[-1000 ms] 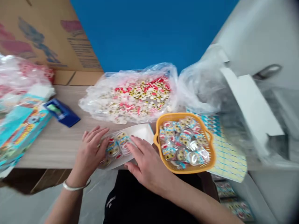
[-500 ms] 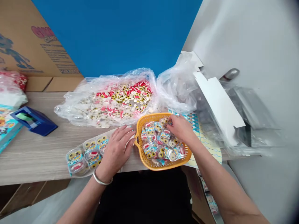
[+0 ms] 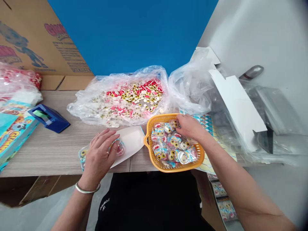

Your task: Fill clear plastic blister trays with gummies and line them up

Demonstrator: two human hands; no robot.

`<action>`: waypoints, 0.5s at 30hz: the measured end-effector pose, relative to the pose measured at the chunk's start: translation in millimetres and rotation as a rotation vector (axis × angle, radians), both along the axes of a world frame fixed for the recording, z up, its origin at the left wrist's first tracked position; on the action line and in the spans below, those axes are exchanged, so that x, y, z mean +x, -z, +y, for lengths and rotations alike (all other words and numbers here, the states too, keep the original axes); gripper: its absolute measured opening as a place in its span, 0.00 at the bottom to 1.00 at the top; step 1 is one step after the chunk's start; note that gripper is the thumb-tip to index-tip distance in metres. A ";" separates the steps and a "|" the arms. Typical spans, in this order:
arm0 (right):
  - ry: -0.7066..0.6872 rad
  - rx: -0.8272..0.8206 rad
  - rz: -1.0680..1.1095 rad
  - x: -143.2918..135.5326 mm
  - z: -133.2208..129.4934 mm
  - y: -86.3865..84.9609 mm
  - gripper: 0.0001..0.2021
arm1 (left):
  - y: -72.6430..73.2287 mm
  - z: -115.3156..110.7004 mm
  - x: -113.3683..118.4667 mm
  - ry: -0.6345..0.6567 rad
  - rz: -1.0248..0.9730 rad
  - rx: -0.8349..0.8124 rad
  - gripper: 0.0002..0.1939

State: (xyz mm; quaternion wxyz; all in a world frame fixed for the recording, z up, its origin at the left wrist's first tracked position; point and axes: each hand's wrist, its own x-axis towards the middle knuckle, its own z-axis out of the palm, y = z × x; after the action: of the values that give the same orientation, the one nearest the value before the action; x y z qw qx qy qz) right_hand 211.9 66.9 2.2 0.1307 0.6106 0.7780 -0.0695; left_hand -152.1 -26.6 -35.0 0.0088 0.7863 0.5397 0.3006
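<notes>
My left hand [image 3: 101, 155] lies palm down, fingers outstretched, over clear candy packs [image 3: 83, 154] at the left end of a white card [image 3: 134, 141]. Those packs show gummy eyes and red-and-white pieces; the hand hides several. My right hand [image 3: 191, 127] reaches over the far right side of a yellow plastic basket [image 3: 163, 168]. Its fingers are curled together around the edge of one candy pack [image 3: 173, 123], with the fingertips partly hidden. Several similar packs [image 3: 174, 140] fill the basket.
Behind the basket, a clear bag [image 3: 80, 104] holds loose gummies [image 3: 137, 94]. A blue tape dispenser [image 3: 51, 118] and a colourful box [image 3: 16, 131] are at left, below a large carton [image 3: 69, 54]. Plastic bags [image 3: 190, 86] and a white cardboard piece [image 3: 238, 109] crowd the right.
My left hand has moved left, away from the basket handle, and now covers the packs; more white card shows. My right hand stays at the basket's far side. The view has shifted slightly.
</notes>
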 end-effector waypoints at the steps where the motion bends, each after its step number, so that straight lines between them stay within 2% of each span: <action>1: -0.001 0.005 -0.017 -1.9 1.4 0.3 0.18 | 0.5 0.9 -5.2 0.001 0.024 -0.011 0.12; 7: -0.047 -0.005 -0.072 0.7 6.3 4.9 0.20 | 1.8 5.3 -33.4 0.100 0.223 -0.113 0.18; 10: 0.042 0.056 -0.068 -5.6 -3.3 -12.3 0.20 | 0.8 3.9 -37.3 0.134 0.284 -0.163 0.19; 12: 0.119 0.134 0.022 -25.8 -17.1 -31.4 0.20 | -0.1 2.1 -38.4 0.152 0.300 -0.204 0.20; 15: 0.113 0.131 0.375 -84.7 -40.2 -52.2 0.17 | -0.5 -0.2 -39.7 0.168 0.326 -0.247 0.21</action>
State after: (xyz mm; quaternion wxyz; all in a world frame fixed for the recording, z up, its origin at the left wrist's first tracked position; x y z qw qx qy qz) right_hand 127.2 26.7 54.3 -0.0605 0.6367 0.7562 -0.1382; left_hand -191.7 -26.7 -34.4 0.0424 0.8596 0.4994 0.0993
